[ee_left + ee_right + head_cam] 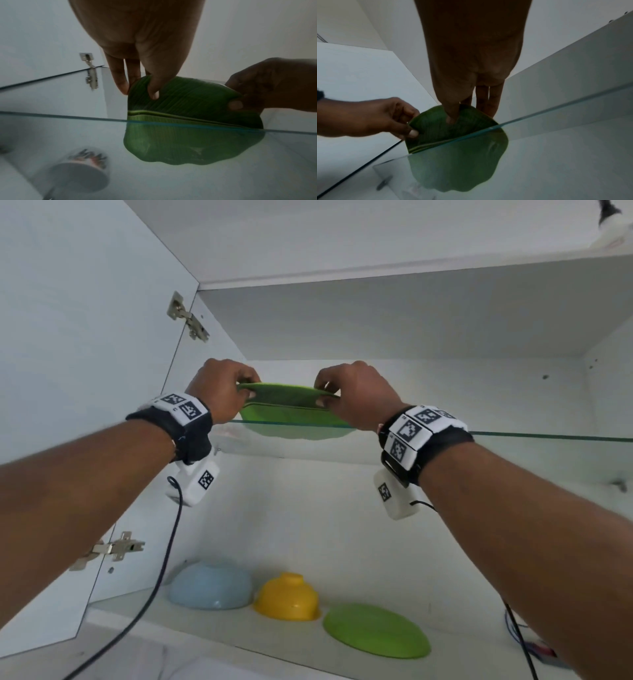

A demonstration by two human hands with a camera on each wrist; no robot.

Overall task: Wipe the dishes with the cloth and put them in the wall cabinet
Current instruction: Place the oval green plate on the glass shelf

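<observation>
A green leaf-shaped plate (287, 391) is held by both hands inside the wall cabinet, just above a second green plate (291, 419) that lies on the glass shelf (513, 436). My left hand (246, 390) pinches the held plate's left rim, thumb underneath. At the right rim, my right hand (323, 394) pinches it the same way. The left wrist view shows the held plate (188, 97) with its ribbed underside, my left hand (142, 90) and the lower plate (171, 146) through the glass. The right wrist view shows my right hand (460, 115) on the held plate (433, 128). No cloth is in view.
On the cabinet's bottom shelf stand an upturned blue bowl (210, 585), an upturned yellow bowl (287, 597) and a green plate (376, 630). The cabinet door (85, 371) hangs open at left. A blurred white patterned mug (82, 169) shows through the glass at left.
</observation>
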